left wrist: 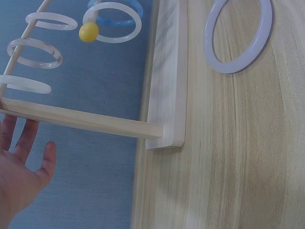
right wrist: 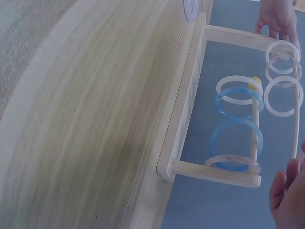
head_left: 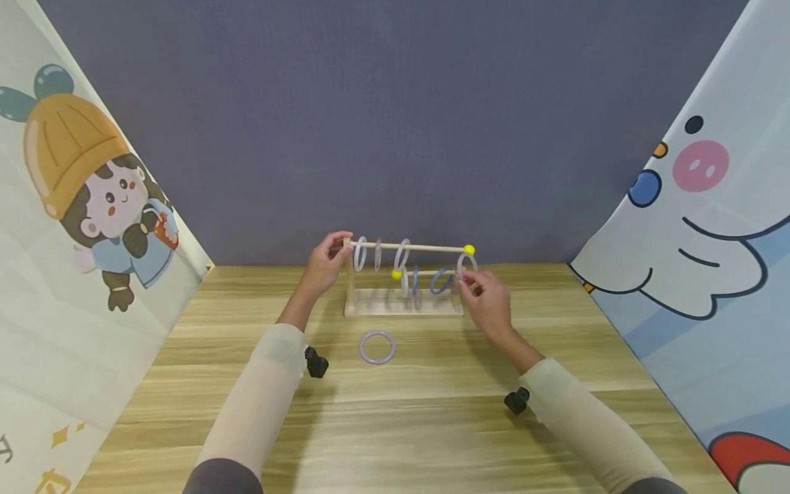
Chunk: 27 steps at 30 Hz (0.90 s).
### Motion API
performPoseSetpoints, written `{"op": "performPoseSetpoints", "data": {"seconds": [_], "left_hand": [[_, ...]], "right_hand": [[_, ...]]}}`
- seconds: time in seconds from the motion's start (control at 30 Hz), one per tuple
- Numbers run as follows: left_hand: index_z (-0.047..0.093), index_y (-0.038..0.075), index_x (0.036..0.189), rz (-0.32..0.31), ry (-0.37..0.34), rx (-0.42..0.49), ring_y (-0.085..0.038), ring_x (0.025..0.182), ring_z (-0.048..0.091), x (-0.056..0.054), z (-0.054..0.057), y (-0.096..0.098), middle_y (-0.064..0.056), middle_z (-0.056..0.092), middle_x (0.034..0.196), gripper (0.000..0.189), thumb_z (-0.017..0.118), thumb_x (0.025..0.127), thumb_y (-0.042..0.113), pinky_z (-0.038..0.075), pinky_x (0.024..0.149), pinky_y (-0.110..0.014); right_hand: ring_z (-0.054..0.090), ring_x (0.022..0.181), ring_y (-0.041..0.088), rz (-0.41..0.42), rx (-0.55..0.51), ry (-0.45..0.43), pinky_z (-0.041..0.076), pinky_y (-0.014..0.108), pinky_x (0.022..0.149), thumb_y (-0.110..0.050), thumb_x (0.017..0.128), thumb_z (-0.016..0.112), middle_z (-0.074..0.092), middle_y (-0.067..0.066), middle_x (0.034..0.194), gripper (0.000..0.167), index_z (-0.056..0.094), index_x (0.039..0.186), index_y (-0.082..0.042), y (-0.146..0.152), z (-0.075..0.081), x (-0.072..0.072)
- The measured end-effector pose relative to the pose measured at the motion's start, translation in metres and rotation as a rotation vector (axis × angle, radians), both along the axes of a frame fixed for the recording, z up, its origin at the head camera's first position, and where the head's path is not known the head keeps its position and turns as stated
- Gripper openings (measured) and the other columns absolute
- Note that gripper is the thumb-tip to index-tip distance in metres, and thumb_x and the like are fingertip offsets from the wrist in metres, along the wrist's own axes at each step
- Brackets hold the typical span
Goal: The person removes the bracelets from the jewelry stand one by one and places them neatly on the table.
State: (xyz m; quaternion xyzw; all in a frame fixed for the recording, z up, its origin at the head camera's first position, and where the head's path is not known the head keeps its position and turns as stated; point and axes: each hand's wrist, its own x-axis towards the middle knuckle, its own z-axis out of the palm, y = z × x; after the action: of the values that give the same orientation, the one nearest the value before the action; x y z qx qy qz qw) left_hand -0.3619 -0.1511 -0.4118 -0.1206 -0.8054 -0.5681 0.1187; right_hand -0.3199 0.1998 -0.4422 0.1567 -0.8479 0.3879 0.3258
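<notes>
A wooden bangle stand [head_left: 404, 309] has two rods at different heights, each with a yellow ball at one end. My left hand [head_left: 326, 264] is at the top of the left post [left wrist: 81, 119], its fingers fairly straight against it and the thumb apart in the left wrist view. With fingertips of my right hand [head_left: 489, 298] I pinch a pale bangle [head_left: 467, 263] just below the upper rod's ball [head_left: 470, 250]; the right wrist view does not show this bangle. Several pale bangles [right wrist: 283, 96] hang on the upper rod. White, blue [right wrist: 236, 138] and pinkish bangles [right wrist: 233, 160] hang on the lower one.
A lilac bangle [head_left: 377, 348] lies flat on the wood-grain table [head_left: 395, 425] in front of the stand. Behind rises a dark blue-grey wall [head_left: 395, 123]. Cartoon-printed panels [head_left: 111, 206] flank both sides.
</notes>
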Motion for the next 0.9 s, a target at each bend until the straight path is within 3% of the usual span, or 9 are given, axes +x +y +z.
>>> {"op": "performPoseSetpoints", "data": {"seconds": [0.2,0.43,0.63,0.9], "left_hand": [[0.054,0.006,0.142,0.003,-0.003,-0.007,-0.032,0.109,0.064,0.001,0.001,0.000,-0.020,0.062,0.132,0.040,0.057,0.106,0.024,0.051,0.087,-0.033],[0.055,0.006,0.141,-0.003,-0.003,0.003,-0.032,0.109,0.063,0.002,0.002,0.000,-0.021,0.062,0.132,0.039,0.058,0.105,0.023,0.050,0.084,-0.031],[0.055,0.004,0.140,-0.012,0.021,0.006,-0.031,0.108,0.064,0.001,0.000,-0.001,-0.022,0.063,0.133,0.038,0.058,0.105,0.020,0.049,0.084,-0.027],[0.055,0.004,0.140,-0.012,0.020,0.014,-0.031,0.105,0.063,0.001,0.000,0.000,-0.022,0.063,0.133,0.038,0.058,0.105,0.020,0.049,0.082,-0.027]], "right_hand": [[0.064,0.061,0.017,0.102,0.057,0.060,0.048,0.012,0.055,-0.006,0.084,0.079,0.072,0.012,0.084,0.016,0.078,0.100,-0.001,-0.002,-0.002,0.001],[0.051,0.055,0.007,0.343,0.249,0.212,0.041,0.016,0.049,-0.003,0.077,0.085,0.070,0.007,0.083,0.020,0.079,0.097,-0.004,-0.003,-0.006,0.000],[0.053,0.058,0.003,0.508,0.405,0.134,0.044,0.014,0.052,-0.008,0.083,0.082,0.072,0.001,0.089,0.018,0.079,0.100,-0.008,-0.005,-0.007,0.005],[0.059,0.064,0.008,0.610,0.634,0.018,0.046,0.013,0.057,-0.016,0.088,0.078,0.071,-0.002,0.089,0.015,0.080,0.103,-0.013,-0.009,-0.011,0.010]]}}
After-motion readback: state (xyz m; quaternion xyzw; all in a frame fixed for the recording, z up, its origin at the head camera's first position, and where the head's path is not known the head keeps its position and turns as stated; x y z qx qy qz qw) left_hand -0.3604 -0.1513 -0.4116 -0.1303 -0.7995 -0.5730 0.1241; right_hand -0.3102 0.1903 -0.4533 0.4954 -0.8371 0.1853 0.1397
